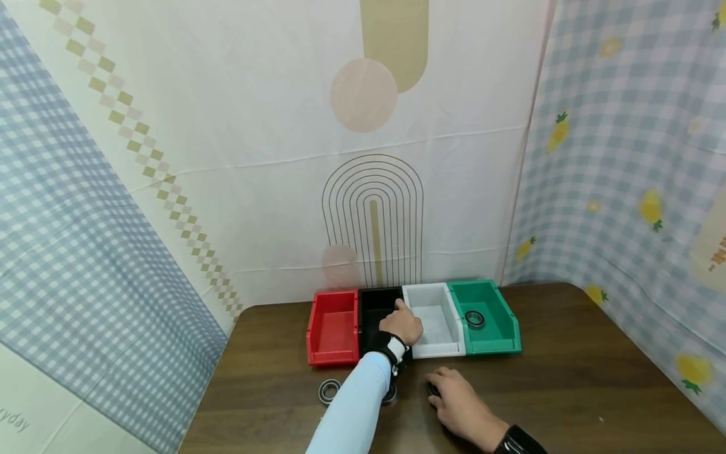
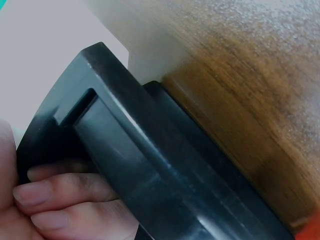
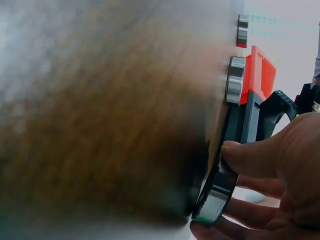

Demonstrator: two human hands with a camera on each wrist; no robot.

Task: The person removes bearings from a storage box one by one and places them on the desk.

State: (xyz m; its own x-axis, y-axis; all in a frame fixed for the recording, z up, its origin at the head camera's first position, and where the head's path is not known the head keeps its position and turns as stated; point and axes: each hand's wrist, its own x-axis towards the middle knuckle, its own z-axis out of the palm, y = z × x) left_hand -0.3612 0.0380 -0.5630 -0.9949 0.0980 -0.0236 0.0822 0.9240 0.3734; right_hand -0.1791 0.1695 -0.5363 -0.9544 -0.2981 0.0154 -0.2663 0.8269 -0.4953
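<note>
My left hand point(image 1: 403, 325) reaches into the black bin point(image 1: 377, 299). In the left wrist view its curled fingers point(image 2: 55, 192) lie inside, behind the bin's front lip point(image 2: 150, 145); I cannot tell whether they hold anything. Lower right, my right hand point(image 1: 459, 400) pinches a bearing point(image 3: 215, 200) on edge between thumb and fingers, close to the brown table. Two more bearings lie on the table: one left of the left sleeve point(image 1: 329, 391), another bearing point(image 1: 389, 394) partly covered by that sleeve. A bearing point(image 1: 474, 320) sits inside the green bin point(image 1: 501, 343).
The bins stand side by side along the back of the table point(image 1: 567, 372). A red bin point(image 1: 333, 328) is left of the black one; a white bin point(image 1: 433, 321) stands between black and green. Patterned cloths point(image 1: 272, 208) hang behind and at both sides.
</note>
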